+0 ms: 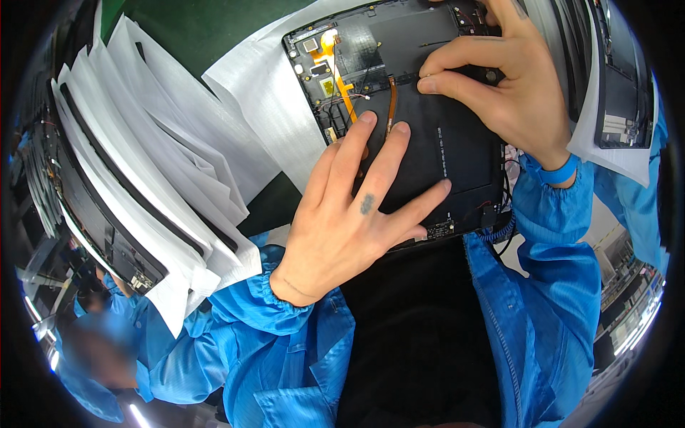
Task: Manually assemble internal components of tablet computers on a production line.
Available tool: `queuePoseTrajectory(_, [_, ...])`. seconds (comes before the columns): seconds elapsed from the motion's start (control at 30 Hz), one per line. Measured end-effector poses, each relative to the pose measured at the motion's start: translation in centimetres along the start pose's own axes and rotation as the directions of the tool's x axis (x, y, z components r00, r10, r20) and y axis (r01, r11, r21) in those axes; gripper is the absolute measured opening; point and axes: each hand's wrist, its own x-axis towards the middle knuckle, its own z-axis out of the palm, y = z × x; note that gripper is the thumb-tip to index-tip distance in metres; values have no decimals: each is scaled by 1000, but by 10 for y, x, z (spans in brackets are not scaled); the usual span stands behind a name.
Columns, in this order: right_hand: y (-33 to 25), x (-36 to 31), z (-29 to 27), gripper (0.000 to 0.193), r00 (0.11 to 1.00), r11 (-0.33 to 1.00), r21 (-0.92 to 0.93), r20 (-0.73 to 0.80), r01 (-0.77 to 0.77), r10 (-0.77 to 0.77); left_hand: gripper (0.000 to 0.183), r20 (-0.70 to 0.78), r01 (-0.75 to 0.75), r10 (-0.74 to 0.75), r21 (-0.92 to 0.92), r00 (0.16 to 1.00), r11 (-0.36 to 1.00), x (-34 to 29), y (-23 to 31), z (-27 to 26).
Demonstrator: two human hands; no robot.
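An opened black tablet housing (417,160) lies tilted in front of me, its inside facing up. My left hand (349,210) rests on it with fingers spread. Two of its fingertips press beside a narrow brown ribbon cable (392,103). Thumb and forefinger of my right hand (499,85) are pinched together low over the housing's right part; whatever is between them is too small or hidden to name. Its other fingers reach past the upper edge. An orange flex cable (338,75) with small boards and thin wires runs along the housing's left side.
White foam sheets (178,143) stand stacked at left with black panels (107,235) between them. More sheeted panels (624,78) stand at right. Another foam sheet (271,93) lies beside the housing on a green surface (193,36). Another person in blue (103,349) is at lower left.
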Motion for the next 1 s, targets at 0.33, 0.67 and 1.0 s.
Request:
queuePoseTrajectory(0.33, [4,1,6,28,996,997,37,-47,72,-70,60,-166,132,-124,38,978,991,22,6,11])
queuePoseTrajectory(0.67, [33,-18,13,44,972,929,-316,-67,192,-224,58,5,466,-673,-725,740,507,-102,19,38])
queuePoseTrajectory(1.0, [-20,-81,-2,37,845,845,-46,-32,532,-534,42,416,302,-491,-906,766,-298,-77,28,29])
